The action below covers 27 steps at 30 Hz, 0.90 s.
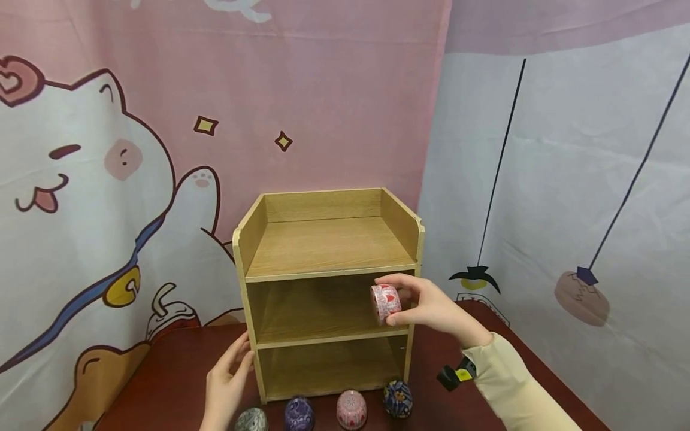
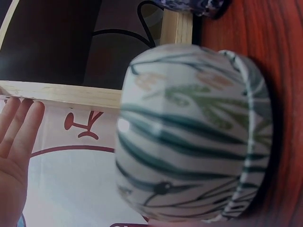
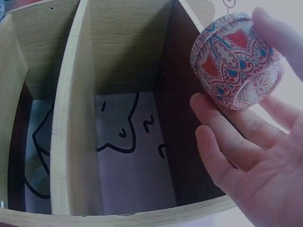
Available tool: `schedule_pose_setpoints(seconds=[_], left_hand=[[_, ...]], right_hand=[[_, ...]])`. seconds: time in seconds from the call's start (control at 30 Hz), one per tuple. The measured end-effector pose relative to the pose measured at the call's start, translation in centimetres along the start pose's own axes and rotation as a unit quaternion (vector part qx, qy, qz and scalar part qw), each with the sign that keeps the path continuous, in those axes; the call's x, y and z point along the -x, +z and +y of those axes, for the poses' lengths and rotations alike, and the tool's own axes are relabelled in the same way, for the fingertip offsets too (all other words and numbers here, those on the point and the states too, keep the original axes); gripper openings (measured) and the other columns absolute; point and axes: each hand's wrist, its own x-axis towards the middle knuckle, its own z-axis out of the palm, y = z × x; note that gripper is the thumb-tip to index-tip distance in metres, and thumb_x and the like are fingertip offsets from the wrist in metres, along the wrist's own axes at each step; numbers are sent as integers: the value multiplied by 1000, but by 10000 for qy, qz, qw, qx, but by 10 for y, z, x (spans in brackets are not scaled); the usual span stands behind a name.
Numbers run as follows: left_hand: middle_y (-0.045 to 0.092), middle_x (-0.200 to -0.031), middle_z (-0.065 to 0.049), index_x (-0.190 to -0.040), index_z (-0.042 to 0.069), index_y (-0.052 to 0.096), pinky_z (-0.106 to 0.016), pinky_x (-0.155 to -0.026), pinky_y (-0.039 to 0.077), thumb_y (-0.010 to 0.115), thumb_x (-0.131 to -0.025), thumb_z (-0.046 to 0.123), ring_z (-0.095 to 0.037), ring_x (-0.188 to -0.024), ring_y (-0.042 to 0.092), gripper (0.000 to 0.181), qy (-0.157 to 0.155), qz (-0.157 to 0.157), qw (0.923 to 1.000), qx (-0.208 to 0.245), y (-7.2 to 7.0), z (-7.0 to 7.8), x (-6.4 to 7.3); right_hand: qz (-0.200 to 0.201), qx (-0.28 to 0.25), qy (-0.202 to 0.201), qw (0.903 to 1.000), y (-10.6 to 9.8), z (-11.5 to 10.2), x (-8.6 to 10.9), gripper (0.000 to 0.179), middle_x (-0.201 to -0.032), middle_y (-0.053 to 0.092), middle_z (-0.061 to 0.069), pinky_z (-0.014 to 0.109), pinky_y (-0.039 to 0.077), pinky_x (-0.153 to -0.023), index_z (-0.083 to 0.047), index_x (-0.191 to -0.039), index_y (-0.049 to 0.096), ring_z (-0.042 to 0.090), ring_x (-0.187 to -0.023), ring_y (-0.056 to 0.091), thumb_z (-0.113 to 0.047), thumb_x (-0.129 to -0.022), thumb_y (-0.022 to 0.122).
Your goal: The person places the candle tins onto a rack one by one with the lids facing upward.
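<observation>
My right hand (image 1: 428,305) pinches a small round tin (image 1: 387,303) with a red, white and blue pattern, in front of the right end of the wooden shelf's (image 1: 334,341) middle compartment. In the right wrist view, thumb and fingers hold the same tin by its sides, with its patterned end tilted toward the camera. My left hand (image 1: 229,378) rests at the shelf's left side panel, its fingers nearly straight along the edge. Close to that hand stands a white tin with green leaves (image 2: 189,132), large in the left wrist view.
Before the shelf, a purple tin (image 1: 299,414), a pink-red tin (image 1: 351,410) and a dark blue floral tin (image 1: 398,399) stand in a row on the dark red table (image 1: 172,371). A black device with a yellow label (image 1: 457,374) is at the right wrist. Printed curtains hang behind.
</observation>
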Motion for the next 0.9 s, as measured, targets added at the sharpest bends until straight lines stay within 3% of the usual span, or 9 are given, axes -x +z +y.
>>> schedule_pose_setpoints(seconds=[0.23,0.47,0.7,0.9], left_hand=[[68,-110,-19,-131,7,62,-18,-65,56,66,-90,0,-7,-87,66,41,-61,85,9999,-120,0,0,-1],[70,-108,-11,-129,15,64,-18,-66,56,68,-91,6,-6,-85,66,40,34,53,10000,51,1,-1,1],[70,-107,-10,-130,14,64,-19,-64,57,69,-89,5,-7,-85,66,42,192,87,9997,121,2,-4,2],[70,-107,-11,-130,15,63,-18,-64,56,68,-91,6,-8,-84,67,41,134,49,9999,-10,1,-4,-1]], right_hand=[[-10,23,-28,10000,-2,-9,-4,66,-115,65,15,32,56,-74,-2,-138,50,21,-94,64,-9,-80,80],[-68,-49,-82,9999,-3,-14,-5,65,-116,64,16,33,56,-78,0,-137,50,21,-96,64,-7,-80,80],[-42,-104,-172,9998,-7,-21,-11,63,-115,63,15,33,56,-79,-2,-136,51,23,-96,64,-5,-79,80],[-9,-161,-229,9996,-11,-31,-20,64,-117,63,17,33,56,-79,1,-135,49,25,-96,65,-4,-79,80]])
